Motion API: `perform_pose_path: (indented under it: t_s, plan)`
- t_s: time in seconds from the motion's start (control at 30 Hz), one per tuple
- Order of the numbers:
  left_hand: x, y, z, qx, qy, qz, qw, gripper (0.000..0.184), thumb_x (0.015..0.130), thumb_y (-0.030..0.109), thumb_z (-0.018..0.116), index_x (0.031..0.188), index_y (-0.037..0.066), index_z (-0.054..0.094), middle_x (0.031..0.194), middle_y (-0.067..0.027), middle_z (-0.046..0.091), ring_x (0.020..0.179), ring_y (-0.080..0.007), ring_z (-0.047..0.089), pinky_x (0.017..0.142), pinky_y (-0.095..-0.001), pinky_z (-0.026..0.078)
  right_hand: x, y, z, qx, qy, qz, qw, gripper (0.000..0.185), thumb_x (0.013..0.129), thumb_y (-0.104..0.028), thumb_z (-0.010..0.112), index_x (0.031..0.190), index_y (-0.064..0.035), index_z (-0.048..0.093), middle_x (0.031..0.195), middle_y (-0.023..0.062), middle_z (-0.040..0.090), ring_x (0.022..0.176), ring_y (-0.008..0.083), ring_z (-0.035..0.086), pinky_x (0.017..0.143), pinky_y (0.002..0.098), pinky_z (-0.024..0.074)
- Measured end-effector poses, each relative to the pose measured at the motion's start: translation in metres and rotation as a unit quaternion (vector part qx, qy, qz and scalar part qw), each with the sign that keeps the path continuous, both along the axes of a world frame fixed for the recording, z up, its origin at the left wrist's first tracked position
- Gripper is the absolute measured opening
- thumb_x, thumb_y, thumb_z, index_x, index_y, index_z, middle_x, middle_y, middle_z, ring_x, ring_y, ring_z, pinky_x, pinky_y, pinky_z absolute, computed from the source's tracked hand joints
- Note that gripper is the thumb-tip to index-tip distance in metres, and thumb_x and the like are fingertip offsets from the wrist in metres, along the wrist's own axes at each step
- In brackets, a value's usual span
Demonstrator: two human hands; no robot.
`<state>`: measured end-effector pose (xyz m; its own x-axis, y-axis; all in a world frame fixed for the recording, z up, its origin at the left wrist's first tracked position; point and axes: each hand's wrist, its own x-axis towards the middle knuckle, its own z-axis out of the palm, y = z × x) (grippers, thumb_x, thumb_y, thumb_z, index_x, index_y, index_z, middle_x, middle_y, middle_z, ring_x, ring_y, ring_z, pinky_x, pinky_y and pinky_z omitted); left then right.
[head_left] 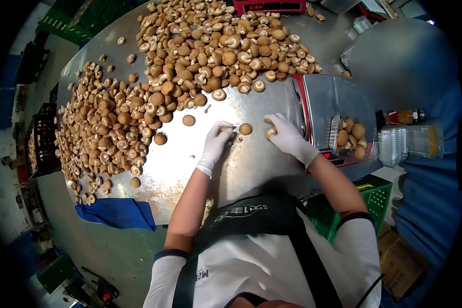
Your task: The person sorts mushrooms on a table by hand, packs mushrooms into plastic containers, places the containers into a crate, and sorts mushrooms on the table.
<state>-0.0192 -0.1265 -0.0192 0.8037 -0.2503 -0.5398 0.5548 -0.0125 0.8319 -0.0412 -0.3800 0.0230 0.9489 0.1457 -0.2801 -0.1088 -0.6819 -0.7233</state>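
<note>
Both of my hands wear white gloves over the metal table (174, 169). My left hand (218, 142) has its fingers curled near the middle of the table, with a bit of a mushroom seeming to show at the fingertips. My right hand (286, 136) is bent round a small brown mushroom (271, 133). Between the two hands a single brown mushroom (245, 129) lies cap up, touched by neither. Small brown scraps lie just below it. Another loose mushroom (189, 120) rests to the left of my left hand.
A large mushroom heap (205, 56) spreads across the back and left. At the right, a clear tray of mushrooms (350, 137) stands on a scale (323, 97). Stacked clear trays (393, 145) are beyond it. A blue cloth (117, 212) lies at the front left edge.
</note>
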Motion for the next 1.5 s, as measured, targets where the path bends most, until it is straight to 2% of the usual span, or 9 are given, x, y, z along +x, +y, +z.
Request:
perform_pose_path:
  t_s: [0.1,0.33,0.5,0.63,0.73,0.87,1.1,1.23,1.5]
  plan:
    - [-0.006,-0.033,0.025,0.294,-0.279,-0.168,0.899,0.053,0.081,0.019,0.072,0.131,0.01,0.057,0.108,-0.0147,0.061,0.098,-0.0315,0.065,0.086,-0.0392,0.053,0.001,0.023,-0.049,0.168,0.021,-0.093,0.981,0.056,0.081,0.007,0.059,0.135,-0.0019,0.052,0.13,0.0169,0.055,0.113,0.03,0.059,0.095,0.0342,0.0491]
    - [-0.06,-0.017,0.014,0.316,-0.254,-0.111,0.907,0.058,0.078,0.015,0.075,0.132,0.015,0.054,0.116,-0.016,0.057,0.102,-0.0371,0.063,0.087,-0.0422,0.053,-0.046,0.076,-0.075,0.242,0.026,-0.07,0.968,0.062,0.076,0.012,0.06,0.136,-0.0042,0.052,0.129,0.017,0.052,0.118,0.0327,0.055,0.102,0.0364,0.0463]
    - [-0.161,0.051,0.03,0.369,-0.185,0.018,0.911,0.058,0.075,0.009,0.074,0.13,0.015,0.058,0.113,-0.0159,0.058,0.099,-0.0364,0.063,0.084,-0.0409,0.054,-0.1,0.158,-0.055,0.168,-0.006,0.129,0.977,0.059,0.075,0.015,0.056,0.131,-0.0047,0.054,0.127,0.0195,0.054,0.116,0.0336,0.056,0.098,0.0391,0.0487]
    - [-0.267,0.116,0.052,0.434,-0.073,0.128,0.889,0.055,0.073,0.0,0.074,0.126,0.008,0.059,0.12,-0.017,0.057,0.11,-0.0342,0.06,0.094,-0.0372,0.051,-0.128,0.242,-0.05,0.249,0.234,0.415,0.843,0.052,0.077,-0.001,0.065,0.128,-0.0047,0.054,0.129,0.0208,0.054,0.116,0.035,0.056,0.097,0.0382,0.0472]
    - [-0.351,0.162,0.044,0.544,-0.085,0.113,0.827,0.068,0.072,0.004,0.077,0.135,0.01,0.054,0.132,-0.0201,0.052,0.121,-0.0386,0.052,0.103,-0.0429,0.045,-0.15,0.279,-0.029,0.201,0.204,0.569,0.77,0.053,0.08,-0.01,0.063,0.132,-0.0052,0.053,0.135,0.0206,0.051,0.122,0.0369,0.052,0.105,0.0388,0.0424]
    - [-0.382,0.185,0.038,0.628,-0.014,0.152,0.763,0.071,0.073,0.005,0.076,0.14,0.007,0.05,0.147,-0.0262,0.039,0.136,-0.0429,0.038,0.114,-0.0464,0.033,-0.137,0.294,-0.015,0.145,0.07,0.563,0.81,0.058,0.089,-0.014,0.06,0.145,-0.0046,0.045,0.15,0.0147,0.041,0.134,0.0332,0.046,0.111,0.0398,0.039]
    - [-0.212,0.189,0.045,0.556,-0.235,0.209,0.77,0.056,0.087,0.006,0.067,0.139,0.005,0.049,0.146,-0.023,0.041,0.134,-0.0398,0.041,0.111,-0.0457,0.034,0.024,0.279,-0.006,0.101,-0.126,0.329,0.93,0.036,0.092,-0.005,0.051,0.127,-0.0036,0.058,0.129,0.0143,0.058,0.118,0.0324,0.056,0.103,0.0436,0.0458]
    - [-0.064,0.172,0.052,0.494,-0.385,0.188,0.757,0.053,0.088,0.009,0.066,0.139,0.005,0.051,0.142,-0.0225,0.046,0.132,-0.0395,0.044,0.111,-0.0453,0.035,0.139,0.263,0.0,-0.012,-0.38,0.16,0.911,0.037,0.085,-0.001,0.056,0.121,-0.0078,0.061,0.122,0.0113,0.057,0.118,0.0301,0.051,0.1,0.0407,0.042]
    - [0.111,0.097,0.022,0.568,-0.405,0.079,0.712,0.06,0.078,0.021,0.075,0.133,0.007,0.055,0.134,-0.0193,0.051,0.127,-0.0398,0.043,0.109,-0.0484,0.035,0.184,0.199,-0.022,-0.093,-0.399,0.164,0.897,0.035,0.075,-0.011,0.069,0.109,-0.0124,0.064,0.106,0.0051,0.06,0.108,0.0261,0.055,0.096,0.0396,0.0427]
